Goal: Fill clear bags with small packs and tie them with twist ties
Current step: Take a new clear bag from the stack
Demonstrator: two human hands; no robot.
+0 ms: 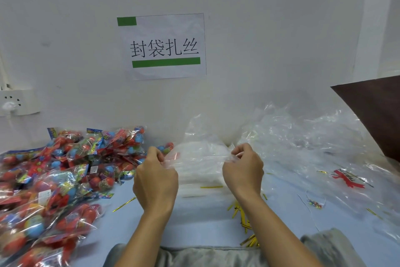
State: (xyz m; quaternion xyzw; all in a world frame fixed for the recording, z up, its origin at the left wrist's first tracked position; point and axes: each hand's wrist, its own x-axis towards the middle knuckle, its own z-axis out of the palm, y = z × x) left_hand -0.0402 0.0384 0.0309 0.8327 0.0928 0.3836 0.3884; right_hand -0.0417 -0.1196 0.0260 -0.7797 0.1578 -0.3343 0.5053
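I hold one clear bag point(198, 159) up over the table, stretched between both hands. My left hand point(154, 178) pinches its left edge and my right hand point(242, 169) pinches its right edge. Under the bag lies a flat stack of clear bags point(194, 188). A heap of small colourful packs point(54, 180) with red and blue balls covers the left of the table. Gold twist ties point(242, 214) lie scattered near my right forearm, and one more twist tie point(124, 204) lies left of my left wrist.
Crumpled clear plastic point(303, 147) is piled at the right, with a red printed wrapper point(348, 178) on it. A dark brown board point(372, 115) juts in at the far right. The wall carries a paper sign point(164, 47) and a socket point(15, 102).
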